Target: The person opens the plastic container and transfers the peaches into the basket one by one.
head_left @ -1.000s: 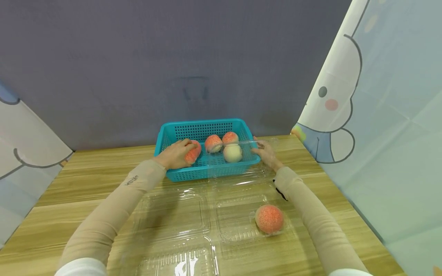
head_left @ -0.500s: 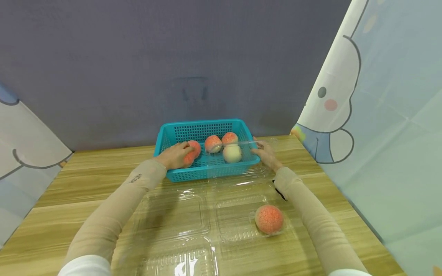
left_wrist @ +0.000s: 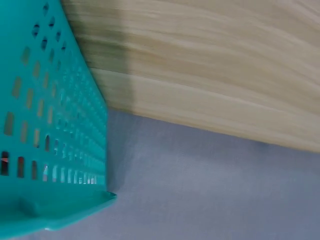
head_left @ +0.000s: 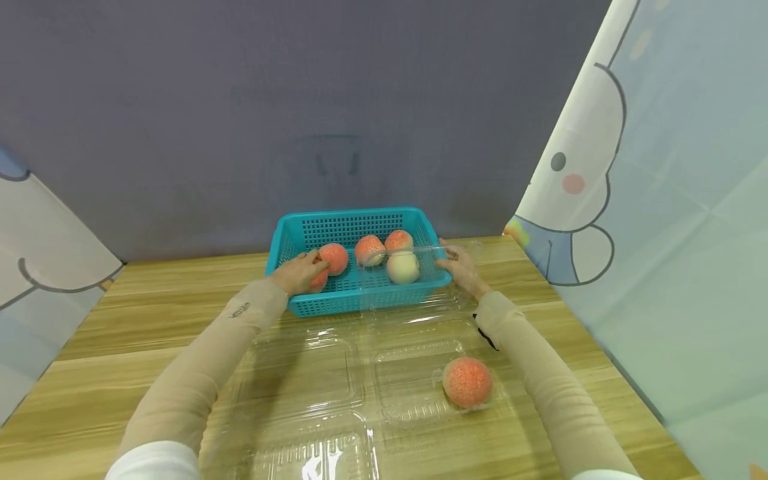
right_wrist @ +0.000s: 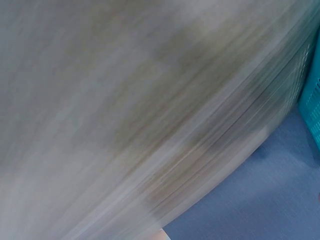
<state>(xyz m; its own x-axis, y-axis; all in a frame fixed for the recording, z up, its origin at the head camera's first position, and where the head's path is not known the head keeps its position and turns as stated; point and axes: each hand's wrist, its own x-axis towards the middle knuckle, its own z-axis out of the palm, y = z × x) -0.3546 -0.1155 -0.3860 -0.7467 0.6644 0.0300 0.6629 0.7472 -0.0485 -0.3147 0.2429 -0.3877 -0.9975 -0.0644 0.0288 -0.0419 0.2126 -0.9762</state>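
Note:
In the head view a blue plastic basket (head_left: 318, 307) holds several peaches. Inside its left end my left hand (head_left: 296, 274) grips a peach (head_left: 317, 283), partly hidden by the fingers. Another peach (head_left: 333, 259) lies right behind it. My right hand (head_left: 461, 269) holds the basket's right rim, seen through a raised clear plastic lid (head_left: 384, 297) that overlaps the basket. Below is the clear tray (head_left: 414, 383), with one peach (head_left: 467, 383) at its right. The left wrist view shows the basket's side (left_wrist: 55, 115); the lid (right_wrist: 150, 125) blurs most of the right wrist view.
More peaches (head_left: 369, 251) sit in the basket's right half. An open clear container (head_left: 300, 407) lies at the left front of the wooden table (head_left: 138, 313). A grey cloth wall (head_left: 336, 100) stands close behind the basket, with a printed curtain (head_left: 678, 233) at the right.
My left hand has moved left and slightly down inside the basket with the peach beneath its fingers, and a second peach behind it has come into view. My right hand has stayed put.

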